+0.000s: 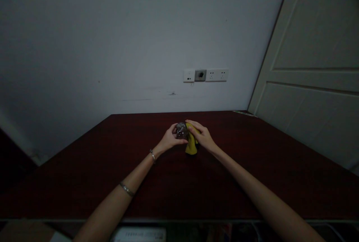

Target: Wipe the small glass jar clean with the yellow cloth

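Near the middle of the dark red table (134,182), my left hand (169,138) grips a clear, shiny, rounded object (181,131) that looks like glass, thumb below and fingers on its far side. Its exact kind is too dim to make out. A yellow cloth (192,146) hangs from my right hand (202,135), which presses it against the right side of the clear object. The cloth's lower end droops toward the tabletop. Part of the clear object is hidden behind the cloth and fingers.
Behind the table rises a pale wall with a row of sockets (205,75). A panelled white door (311,85) stands along the right side. Below the front edge, a white box-like item (140,233) and other dim things show.
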